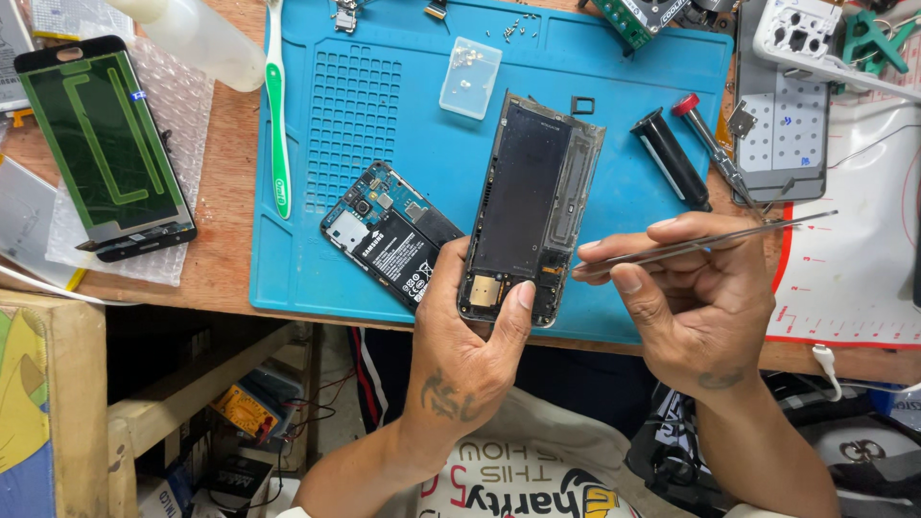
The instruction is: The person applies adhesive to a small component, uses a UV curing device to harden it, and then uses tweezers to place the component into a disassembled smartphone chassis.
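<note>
While the left hand [460, 360] pinches the phone frame [531, 211] by its lower end, thumb on the face and fingers curled behind, the frame stands tilted above the near edge of the blue mat [403, 115]. The right hand [696, 302] sits just beside it, fingers pressed together on 1 pair of tweezers [710, 240] whose tips point at the frame's lower right side. Just left of the frame lies 1 opened phone body [389, 235] flat on the mat. Bare mat stays open above and left of it. Farther out rest 1 small clear box [470, 77], 2 screwdrivers [672, 158], 1 green toothbrush [277, 115] and 1 screen panel [106, 144].
</note>
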